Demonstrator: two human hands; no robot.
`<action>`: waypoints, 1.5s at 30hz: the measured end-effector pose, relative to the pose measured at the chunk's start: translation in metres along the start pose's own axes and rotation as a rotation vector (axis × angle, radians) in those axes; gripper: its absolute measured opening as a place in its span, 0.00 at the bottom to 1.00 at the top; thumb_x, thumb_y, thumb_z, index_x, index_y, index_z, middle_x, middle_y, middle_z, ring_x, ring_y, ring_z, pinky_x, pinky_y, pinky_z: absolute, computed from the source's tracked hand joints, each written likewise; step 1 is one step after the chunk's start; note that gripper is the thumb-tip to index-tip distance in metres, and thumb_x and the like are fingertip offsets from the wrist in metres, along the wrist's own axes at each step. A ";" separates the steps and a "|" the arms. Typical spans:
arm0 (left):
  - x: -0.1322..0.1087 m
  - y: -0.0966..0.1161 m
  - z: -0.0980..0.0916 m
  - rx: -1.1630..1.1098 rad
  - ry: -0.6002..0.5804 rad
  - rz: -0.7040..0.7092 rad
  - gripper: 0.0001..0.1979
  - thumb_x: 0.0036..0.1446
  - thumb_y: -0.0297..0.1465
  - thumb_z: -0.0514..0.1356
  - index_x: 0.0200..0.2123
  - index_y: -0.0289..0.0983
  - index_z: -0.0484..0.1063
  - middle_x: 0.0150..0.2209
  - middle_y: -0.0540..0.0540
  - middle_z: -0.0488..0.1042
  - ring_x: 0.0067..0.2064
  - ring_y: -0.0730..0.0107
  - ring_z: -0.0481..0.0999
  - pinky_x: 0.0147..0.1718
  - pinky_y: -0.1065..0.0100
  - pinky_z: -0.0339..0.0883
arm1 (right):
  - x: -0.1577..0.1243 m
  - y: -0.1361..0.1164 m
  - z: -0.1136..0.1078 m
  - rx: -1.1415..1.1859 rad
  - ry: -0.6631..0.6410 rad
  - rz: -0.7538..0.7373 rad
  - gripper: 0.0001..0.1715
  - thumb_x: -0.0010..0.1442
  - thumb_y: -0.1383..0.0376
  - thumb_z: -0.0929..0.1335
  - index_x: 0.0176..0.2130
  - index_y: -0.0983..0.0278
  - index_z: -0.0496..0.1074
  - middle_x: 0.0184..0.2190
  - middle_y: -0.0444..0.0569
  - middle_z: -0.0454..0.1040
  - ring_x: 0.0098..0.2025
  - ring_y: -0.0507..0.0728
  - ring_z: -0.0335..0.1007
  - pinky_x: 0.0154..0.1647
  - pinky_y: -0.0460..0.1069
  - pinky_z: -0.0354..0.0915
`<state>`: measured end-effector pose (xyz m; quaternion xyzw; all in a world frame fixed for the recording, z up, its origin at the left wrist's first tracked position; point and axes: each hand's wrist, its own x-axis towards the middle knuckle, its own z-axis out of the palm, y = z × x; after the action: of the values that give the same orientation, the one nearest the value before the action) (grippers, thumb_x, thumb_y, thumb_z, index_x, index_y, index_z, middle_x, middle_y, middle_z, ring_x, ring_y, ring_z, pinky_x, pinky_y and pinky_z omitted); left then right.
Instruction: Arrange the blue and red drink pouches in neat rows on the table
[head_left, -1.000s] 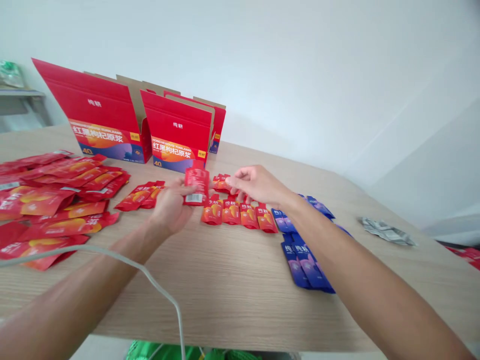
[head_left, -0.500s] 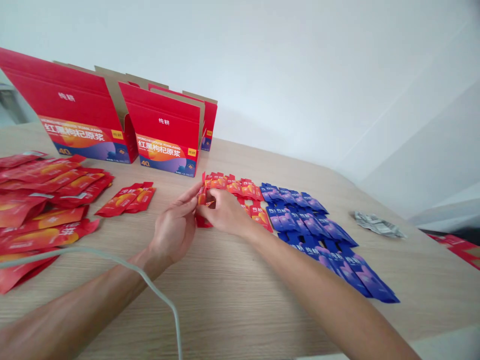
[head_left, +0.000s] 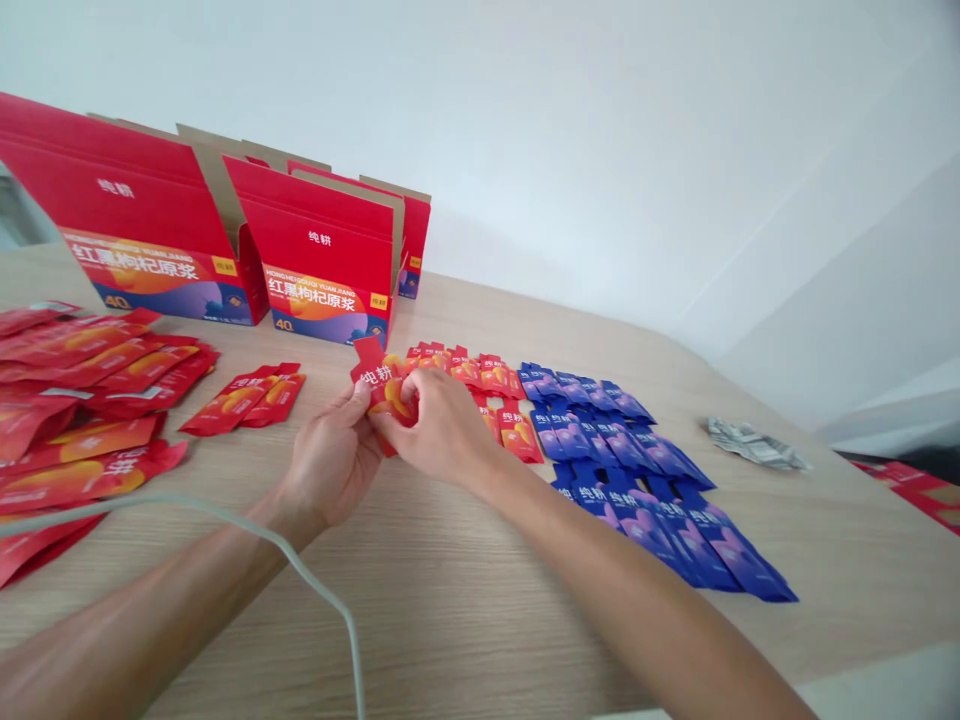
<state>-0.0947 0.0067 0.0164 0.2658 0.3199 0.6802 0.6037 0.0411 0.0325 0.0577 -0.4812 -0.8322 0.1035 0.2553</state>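
Between both hands, a little above the table, is a red sachet (head_left: pixel 379 378) with an orange fruit print, its printed face towards me. My left hand (head_left: pixel 341 450) grips its left edge between thumb and fingers. My right hand (head_left: pixel 442 420) pinches its right side. Whether a second sachet lies behind it is hidden. Just beyond and right of my right hand lie rows of red sachets (head_left: pixel 496 376), partly covered by that hand. Next to them are overlapping rows of blue sachets (head_left: pixel 622 445). Left of my left hand, a few red sachets (head_left: pixel 244 398) lie together.
A large heap of red sachets (head_left: pixel 97 380) covers the table's left side. Open red cartons (head_left: pixel 315 260) stand behind it along the wall. A pale cable (head_left: pixel 247 525) crosses in front of my left forearm. A crumpled grey-white packet (head_left: pixel 754 444) lies at the right.
The red sachet between my hands has turned from edge-on to show its printed front. Both hands have shifted slightly left. The view has moved a little.
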 end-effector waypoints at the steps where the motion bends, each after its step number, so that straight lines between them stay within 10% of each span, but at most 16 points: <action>1: -0.001 -0.001 0.000 0.000 -0.015 0.005 0.09 0.72 0.30 0.60 0.44 0.35 0.81 0.45 0.39 0.85 0.45 0.58 0.87 0.45 0.61 0.84 | 0.000 -0.001 0.000 -0.034 -0.010 -0.001 0.17 0.66 0.55 0.75 0.38 0.62 0.69 0.41 0.52 0.79 0.42 0.59 0.75 0.40 0.51 0.66; 13: -0.017 -0.001 0.010 0.022 -0.242 -0.037 0.13 0.64 0.36 0.70 0.51 0.40 0.84 0.53 0.41 0.84 0.54 0.52 0.84 0.46 0.61 0.83 | -0.005 -0.001 -0.031 -0.210 -0.055 0.003 0.16 0.64 0.54 0.74 0.43 0.63 0.75 0.41 0.54 0.81 0.40 0.61 0.76 0.35 0.51 0.62; 20: -0.017 0.004 0.004 0.125 -0.179 0.021 0.26 0.55 0.29 0.73 0.58 0.42 0.80 0.62 0.39 0.79 0.63 0.49 0.79 0.51 0.58 0.81 | 0.016 0.063 -0.084 -0.522 -0.129 0.307 0.21 0.68 0.49 0.72 0.45 0.64 0.79 0.42 0.59 0.84 0.44 0.66 0.81 0.38 0.53 0.67; 26: -0.015 0.004 0.003 0.151 -0.134 0.033 0.28 0.50 0.26 0.74 0.56 0.38 0.78 0.59 0.38 0.79 0.57 0.53 0.81 0.50 0.58 0.81 | 0.008 0.104 -0.062 -0.611 -0.315 0.456 0.24 0.68 0.50 0.73 0.51 0.65 0.82 0.53 0.64 0.83 0.56 0.70 0.82 0.47 0.55 0.76; 45: -0.006 0.011 -0.001 0.308 -0.121 0.178 0.27 0.47 0.31 0.76 0.52 0.40 0.76 0.54 0.42 0.78 0.51 0.59 0.80 0.46 0.61 0.78 | 0.006 0.106 -0.034 -0.632 -0.370 0.507 0.33 0.70 0.43 0.70 0.59 0.65 0.80 0.58 0.67 0.80 0.63 0.71 0.79 0.60 0.60 0.75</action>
<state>-0.1020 0.0004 0.0240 0.4225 0.3585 0.6568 0.5114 0.1357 0.0893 0.0440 -0.6976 -0.7105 -0.0124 -0.0912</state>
